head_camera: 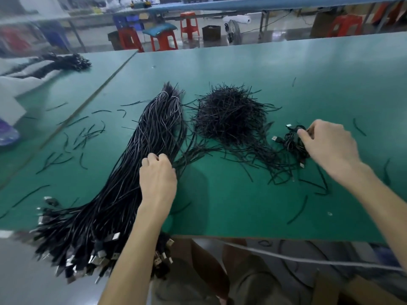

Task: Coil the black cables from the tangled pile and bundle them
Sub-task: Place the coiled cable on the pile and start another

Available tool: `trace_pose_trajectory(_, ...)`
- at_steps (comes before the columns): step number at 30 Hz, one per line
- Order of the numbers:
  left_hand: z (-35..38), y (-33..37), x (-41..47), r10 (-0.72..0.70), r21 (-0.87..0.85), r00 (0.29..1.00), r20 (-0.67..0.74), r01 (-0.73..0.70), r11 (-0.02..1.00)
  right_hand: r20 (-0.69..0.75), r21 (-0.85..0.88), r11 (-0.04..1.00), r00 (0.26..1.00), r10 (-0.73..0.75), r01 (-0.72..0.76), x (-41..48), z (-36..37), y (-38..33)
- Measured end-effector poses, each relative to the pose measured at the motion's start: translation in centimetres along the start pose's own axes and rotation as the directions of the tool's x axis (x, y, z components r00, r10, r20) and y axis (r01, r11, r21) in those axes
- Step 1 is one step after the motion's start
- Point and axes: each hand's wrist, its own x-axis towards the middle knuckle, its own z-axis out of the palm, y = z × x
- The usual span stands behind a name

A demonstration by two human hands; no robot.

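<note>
While a long sheaf of black cables (141,155) is gripped by the left hand (157,175), a small coiled black cable (293,143) is pinched by the right hand (330,146) on the green table mat (231,212).

At far left, a second dark cable bundle (66,61) is too blurred to be made out. The sheaf is laid diagonally left of centre, with its metal-plugged ends hung over the near edge and smeared by blur. The left hand is curled into its right side, so the strands held are hidden. A round heap of short black ties (229,117) is seen at centre, just beside the sheaf. The coil, right of the heap, is partly covered by the right hand, with two plugs left showing.
</note>
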Motion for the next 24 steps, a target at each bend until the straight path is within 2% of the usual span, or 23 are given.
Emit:
trace_pose_trajectory(2,0.2,-0.4,0.0,0.003,0.019,1.000,-0.010,-0.003,1.000,0.042,-0.053,0.999,0.999,-0.008,0.010,-0.6,0.9,0.4)
trace_pose_trajectory(5,-0.2,-0.7,0.1,-0.035,-0.120,0.999,-0.024,0.032,0.992,0.055,-0.015,1.000,0.998,0.010,-0.009,-1.8,1.9,0.6)
trace_pose_trajectory(8,-0.9,-0.5,-0.2,-0.068,-0.254,0.996,-0.052,0.053,0.966,-0.015,-0.031,0.999,1.000,-0.015,0.014,-2.7,2.0,0.1)
trace_pose_trajectory(11,-1.6,0.9,-0.5,-0.036,-0.344,0.996,-0.078,0.007,0.939,-0.112,-0.055,0.989,0.983,-0.144,0.139,-3.5,1.5,-0.8)
trace_pose_trajectory(15,-2.2,4.0,-1.4,0.044,-0.493,0.998,-0.034,-0.055,0.869,-0.110,0.154,0.889,0.902,-0.418,0.431,-5.8,0.8,-4.8)
trace_pose_trajectory(18,-2.3,6.5,-2.6,0.216,-0.562,0.976,0.030,-0.162,0.811,-0.037,0.292,0.746,0.786,-0.617,0.599,-7.8,0.9,-8.4)
trace_pose_trajectory(21,-2.4,7.3,-3.3,0.365,-0.613,0.926,0.092,-0.236,0.754,0.050,0.494,0.633,0.708,-0.705,0.596,-9.1,1.8,-10.6)
trace_pose_trajectory(23,-2.4,6.5,-3.2,0.387,-0.633,0.912,0.131,-0.224,0.741,0.103,0.549,0.628,0.701,-0.705,0.551,-9.4,2.3,-10.9)
trace_pose_trajectory(24,-2.4,6.1,-3.2,0.396,-0.653,0.903,0.164,-0.202,0.730,0.114,0.521,0.642,0.699,-0.706,0.563,-9.5,2.4,-10.8)
